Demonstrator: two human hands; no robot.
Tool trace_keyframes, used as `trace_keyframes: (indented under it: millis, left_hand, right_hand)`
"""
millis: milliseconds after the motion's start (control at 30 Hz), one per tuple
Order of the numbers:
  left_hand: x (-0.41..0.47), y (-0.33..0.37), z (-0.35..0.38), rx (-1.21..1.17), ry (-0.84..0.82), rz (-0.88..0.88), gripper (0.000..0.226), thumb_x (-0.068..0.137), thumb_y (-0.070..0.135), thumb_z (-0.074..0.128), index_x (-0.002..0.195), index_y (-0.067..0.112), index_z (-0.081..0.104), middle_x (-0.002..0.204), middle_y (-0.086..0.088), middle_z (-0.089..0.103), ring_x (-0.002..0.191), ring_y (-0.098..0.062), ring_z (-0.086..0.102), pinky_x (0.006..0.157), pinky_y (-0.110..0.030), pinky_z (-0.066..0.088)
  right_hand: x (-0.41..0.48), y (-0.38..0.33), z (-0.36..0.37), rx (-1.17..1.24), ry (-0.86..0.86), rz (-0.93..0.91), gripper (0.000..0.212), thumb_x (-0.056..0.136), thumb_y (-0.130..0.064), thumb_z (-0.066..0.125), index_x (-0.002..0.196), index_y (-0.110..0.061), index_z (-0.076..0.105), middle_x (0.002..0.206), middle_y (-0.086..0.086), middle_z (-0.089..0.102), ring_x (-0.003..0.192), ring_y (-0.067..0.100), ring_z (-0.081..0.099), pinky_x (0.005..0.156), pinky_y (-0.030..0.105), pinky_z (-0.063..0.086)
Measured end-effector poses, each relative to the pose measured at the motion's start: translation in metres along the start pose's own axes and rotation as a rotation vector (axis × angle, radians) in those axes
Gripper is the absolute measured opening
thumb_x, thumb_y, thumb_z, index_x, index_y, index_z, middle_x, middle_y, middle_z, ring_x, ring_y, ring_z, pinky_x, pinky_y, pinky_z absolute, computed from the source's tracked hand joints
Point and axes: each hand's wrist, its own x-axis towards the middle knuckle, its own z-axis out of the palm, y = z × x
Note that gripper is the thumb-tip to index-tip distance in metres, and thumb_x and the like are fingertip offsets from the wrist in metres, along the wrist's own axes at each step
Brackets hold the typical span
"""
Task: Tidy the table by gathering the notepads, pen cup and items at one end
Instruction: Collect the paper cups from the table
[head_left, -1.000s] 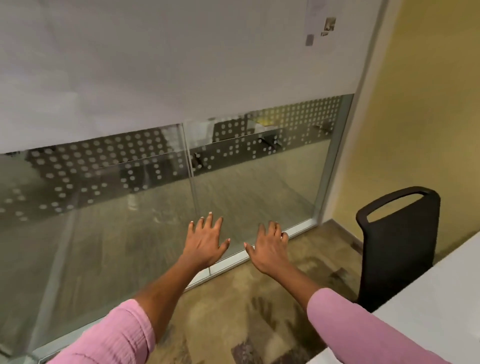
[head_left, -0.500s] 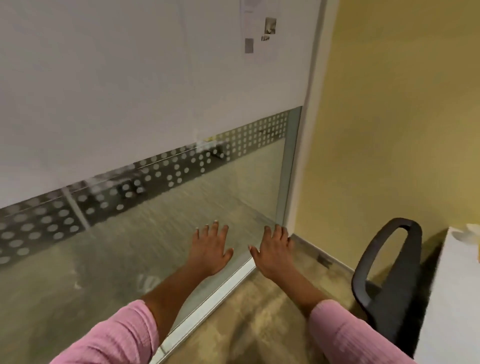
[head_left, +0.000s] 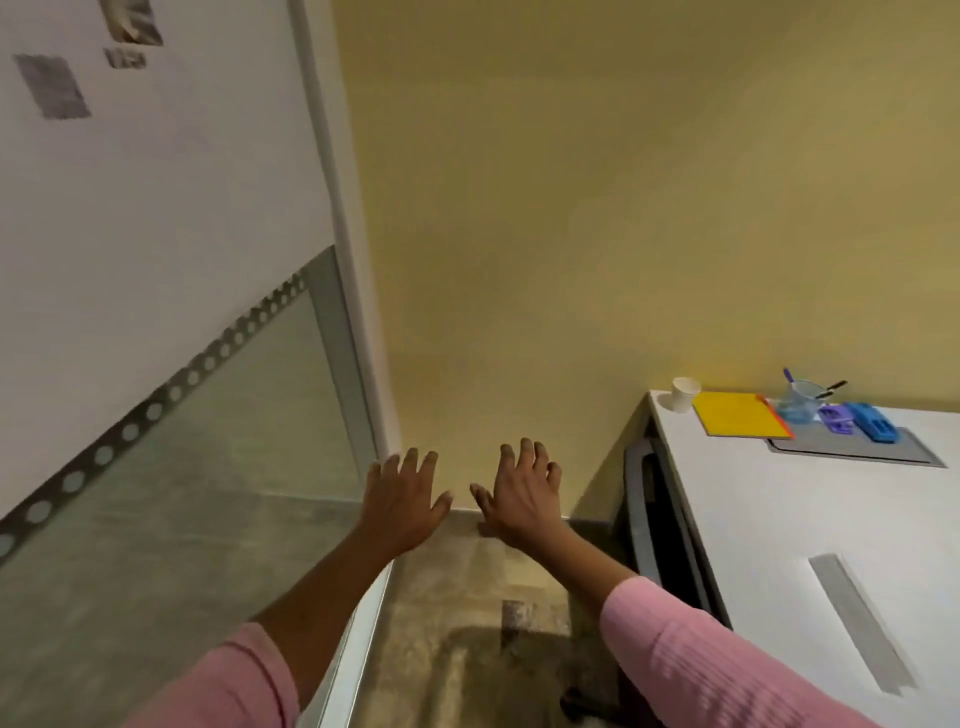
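Office corner: frosted glass partition (head_left: 156, 249) at left with 1 dotted band along its clear lower pane, yellow wall (head_left: 571, 208) ahead, patterned carpet (head_left: 467, 587) below. 2 hands reach forward over the carpet, both arms in pink sleeves (head_left: 727, 654).

Left hand (head_left: 402, 499): palm down, fingers spread, grip slack, nothing held.

Right hand (head_left: 522, 499): just beside the left, not touching, fingers spread and slightly bent, grip likewise holding nothing.

Right of the hands, 1 dark chair (head_left: 652, 519) is pushed in under the white desk (head_left: 779, 545).

Task items sit together at the desk's far end near the yellow wall, well apart from both hands:
- 1 paper cup (head_left: 684, 394) at the corner
- 1 yellow notepad (head_left: 740, 414), an orange edge showing along its right side
- 1 clear pen cup (head_left: 800, 404) holding 2 pens
- 1 purple item (head_left: 836, 420)
- 1 blue item (head_left: 875, 422)

The last 2 lie just beside each other on 1 grey panel (head_left: 862, 451) set in the desk. 1 grey strip (head_left: 862, 623) lies nearer.
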Motion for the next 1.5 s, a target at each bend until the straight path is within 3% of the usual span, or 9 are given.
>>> trace_keyframes:
  millis: [233,600,900,1133,1500]
  left_hand:
    - [0.175,0.053,0.027,-0.006,-0.018,0.231,0.07,0.091,0.061,0.029,0.146,0.019,0.026,0.151,-0.013,0.034,0.134,-0.034,0.035,0.107,-0.049,0.027]
    - [0.405,0.159,0.058,-0.024,-0.082,0.511,0.07,0.09,0.061,0.029,0.147,0.021,0.023,0.154,-0.013,0.03,0.137,-0.034,0.03,0.11,-0.052,0.022]
    - [0.522,0.268,0.104,-0.053,-0.143,0.8,0.073,0.089,0.061,0.028,0.149,0.02,0.018,0.155,-0.013,0.026,0.139,-0.034,0.026,0.111,-0.052,0.02]
    - [0.609,0.354,0.14,-0.063,-0.178,1.029,0.074,0.086,0.052,0.047,0.147,0.018,0.021,0.152,-0.011,0.03,0.136,-0.032,0.032,0.11,-0.048,0.025]
    - [0.661,0.431,0.173,-0.05,-0.275,1.259,0.081,0.085,0.046,0.056,0.147,0.012,0.017,0.153,-0.014,0.027,0.135,-0.033,0.033,0.108,-0.047,0.031]
  right_hand:
    - [0.117,0.083,0.005,-0.033,0.057,0.202,0.079,0.087,-0.068,0.028,0.141,-0.01,0.027,0.152,0.023,0.025,0.141,0.043,0.019,0.11,0.058,0.024]
    - [0.271,0.235,-0.005,-0.084,0.099,0.527,0.075,0.086,-0.066,0.031,0.136,-0.01,0.034,0.145,0.022,0.033,0.135,0.042,0.025,0.104,0.056,0.03]
    - [0.327,0.34,0.013,-0.085,0.062,0.775,0.077,0.087,-0.065,0.035,0.141,-0.011,0.031,0.153,0.02,0.025,0.143,0.04,0.016,0.109,0.054,0.024]
    - [0.358,0.408,0.018,-0.11,0.041,0.961,0.078,0.087,-0.064,0.041,0.143,-0.011,0.028,0.154,0.016,0.023,0.144,0.038,0.013,0.109,0.052,0.022]
    - [0.39,0.467,0.034,-0.062,-0.035,1.131,0.088,0.081,-0.062,0.056,0.146,-0.014,0.023,0.158,0.016,0.018,0.146,0.039,0.008,0.113,0.054,0.02]
